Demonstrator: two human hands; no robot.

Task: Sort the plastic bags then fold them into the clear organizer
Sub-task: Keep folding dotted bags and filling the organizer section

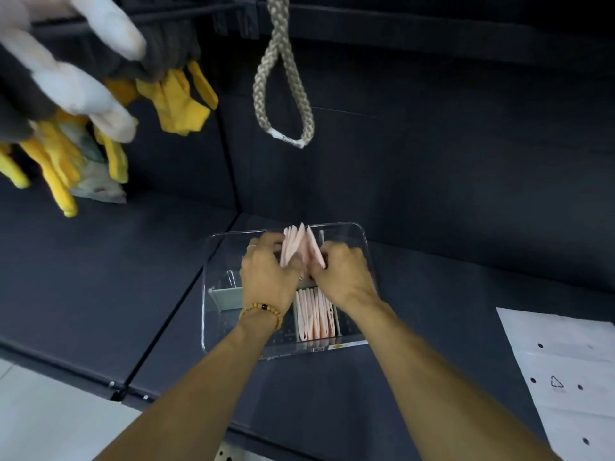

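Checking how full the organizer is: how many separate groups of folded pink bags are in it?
2. One group stands in the near compartment of the clear organizer; the other is in the far part, held between the left hand and right hand, which may hide more.

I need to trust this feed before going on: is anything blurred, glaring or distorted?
Head view: hanging gloves at upper left are smeared by blur; both hands, left hand and right hand, and the folded pink bags are fairly sharp. Clear organizer rim shows faint reflections, no harsh glare. Wide-angle lens bends the shelf edges; lighting is dim.
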